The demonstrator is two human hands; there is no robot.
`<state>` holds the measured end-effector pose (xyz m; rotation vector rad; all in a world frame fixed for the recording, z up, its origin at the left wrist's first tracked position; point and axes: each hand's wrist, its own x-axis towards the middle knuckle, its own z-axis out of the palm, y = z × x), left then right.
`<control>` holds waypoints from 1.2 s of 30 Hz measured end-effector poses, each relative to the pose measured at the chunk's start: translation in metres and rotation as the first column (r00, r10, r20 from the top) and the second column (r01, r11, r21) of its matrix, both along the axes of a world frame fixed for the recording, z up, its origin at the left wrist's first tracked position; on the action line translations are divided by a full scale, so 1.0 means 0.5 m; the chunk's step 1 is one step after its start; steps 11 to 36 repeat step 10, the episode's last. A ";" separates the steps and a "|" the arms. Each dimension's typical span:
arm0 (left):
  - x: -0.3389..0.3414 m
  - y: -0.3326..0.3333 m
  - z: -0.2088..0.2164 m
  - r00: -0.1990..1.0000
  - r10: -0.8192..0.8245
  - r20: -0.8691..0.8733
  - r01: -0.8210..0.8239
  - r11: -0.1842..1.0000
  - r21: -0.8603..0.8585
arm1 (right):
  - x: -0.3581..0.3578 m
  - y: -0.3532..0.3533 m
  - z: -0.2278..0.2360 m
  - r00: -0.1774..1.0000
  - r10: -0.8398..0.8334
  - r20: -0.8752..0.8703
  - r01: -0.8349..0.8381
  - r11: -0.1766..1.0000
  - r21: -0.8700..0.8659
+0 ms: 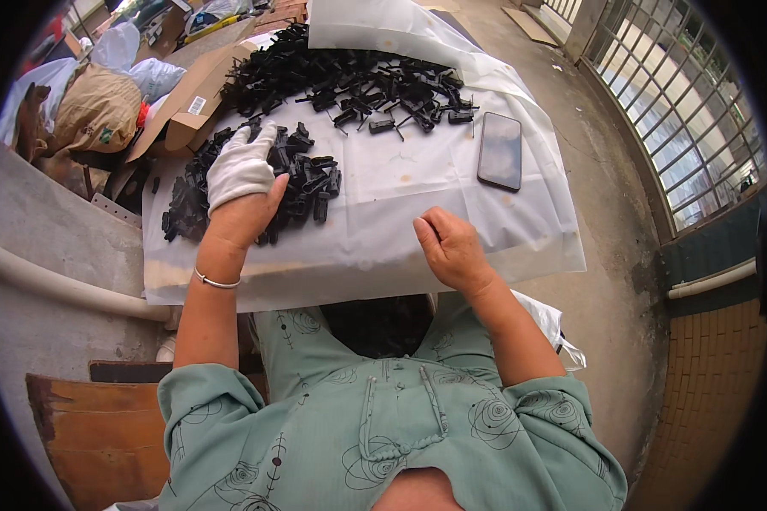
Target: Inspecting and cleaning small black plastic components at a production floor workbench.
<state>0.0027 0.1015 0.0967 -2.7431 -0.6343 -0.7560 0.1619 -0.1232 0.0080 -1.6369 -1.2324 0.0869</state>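
My left hand [240,175], in a white glove that leaves the thumb bare, is over the near-left pile of small black plastic parts [315,183]. Its fingers are stretched out and apart, with no part visibly gripped; the pile below is partly covered by it. Close to the table's front edge, my right hand [452,247] is bare and closed, thumb against curled fingers. Whatever it holds, if anything, is hidden. Across the far side lies a larger heap of black plastic parts [349,77], many with thin stems sticking out.
A white plastic sheet [392,204] covers the table and folds up at the back. A black smartphone [499,152] lies at the right. An opened cardboard box [192,106] stands at the left, near stuffed bags [102,102]. Beyond the table's right side is a barred window [682,94].
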 end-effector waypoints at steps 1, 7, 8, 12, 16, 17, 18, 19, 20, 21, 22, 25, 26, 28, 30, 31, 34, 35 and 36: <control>0.014 0.024 0.007 1.000 0.021 -0.018 -0.020 0.999 0.037 | 0.015 -0.003 -0.010 0.998 -0.042 0.045 0.044 0.999 -0.027; 0.199 0.192 0.004 0.965 0.005 -0.262 -0.087 0.949 -0.304 | 0.039 -0.001 -0.028 0.995 -0.059 0.075 0.058 0.998 0.015; 0.236 0.219 -0.005 0.951 0.035 -0.308 -0.150 0.921 -0.358 | 0.041 -0.001 -0.034 0.995 -0.060 0.080 0.058 0.998 0.024; 0.304 0.269 -0.032 0.968 0.000 -0.252 -0.136 0.839 -0.526 | 0.043 -0.007 -0.042 0.994 -0.051 0.095 0.049 0.999 0.020; 0.304 0.269 -0.032 0.968 0.000 -0.252 -0.136 0.839 -0.526 | 0.043 -0.007 -0.042 0.994 -0.051 0.095 0.049 0.999 0.020; 0.304 0.269 -0.032 0.968 0.000 -0.252 -0.136 0.839 -0.526 | 0.043 -0.007 -0.042 0.994 -0.051 0.095 0.049 0.999 0.020; 0.304 0.269 -0.032 0.968 0.000 -0.252 -0.136 0.839 -0.526 | 0.043 -0.007 -0.042 0.994 -0.051 0.095 0.049 0.999 0.020; 0.304 0.269 -0.032 0.968 0.000 -0.252 -0.136 0.839 -0.526 | 0.043 -0.007 -0.042 0.994 -0.051 0.095 0.049 0.999 0.020; 0.304 0.269 -0.032 0.968 0.000 -0.252 -0.136 0.839 -0.526 | 0.043 -0.007 -0.042 0.994 -0.051 0.095 0.049 0.999 0.020; 0.304 0.269 -0.032 0.968 0.000 -0.252 -0.136 0.839 -0.526 | 0.043 -0.007 -0.042 0.994 -0.051 0.095 0.049 0.999 0.020; 0.304 0.269 -0.032 0.968 0.000 -0.252 -0.136 0.839 -0.526 | 0.043 -0.007 -0.042 0.994 -0.051 0.095 0.049 0.999 0.020; 0.304 0.269 -0.032 0.968 0.000 -0.252 -0.136 0.839 -0.526 | 0.043 -0.007 -0.042 0.994 -0.051 0.095 0.049 0.999 0.020; 0.304 0.269 -0.032 0.968 0.000 -0.252 -0.136 0.839 -0.526 | 0.043 -0.007 -0.042 0.994 -0.051 0.095 0.049 0.999 0.020; 0.304 0.269 -0.032 0.968 0.000 -0.252 -0.136 0.839 -0.526 | 0.043 -0.007 -0.042 0.994 -0.051 0.095 0.049 0.999 0.020; 0.304 0.269 -0.032 0.968 0.000 -0.252 -0.136 0.839 -0.526 | 0.043 -0.007 -0.042 0.994 -0.051 0.095 0.049 0.999 0.020; 0.304 0.269 -0.032 0.968 0.000 -0.252 -0.136 0.839 -0.526 | 0.043 -0.007 -0.042 0.994 -0.051 0.095 0.049 0.999 0.020; 0.304 0.269 -0.032 0.968 0.000 -0.252 -0.136 0.839 -0.526 | 0.043 -0.007 -0.042 0.994 -0.051 0.095 0.049 0.999 0.020; 0.304 0.269 -0.032 0.968 0.000 -0.252 -0.136 0.839 -0.526 | 0.043 -0.007 -0.042 0.994 -0.051 0.095 0.049 0.999 0.020; 0.304 0.269 -0.032 0.968 0.000 -0.252 -0.136 0.839 -0.526 | 0.043 -0.007 -0.042 0.994 -0.051 0.095 0.049 0.999 0.020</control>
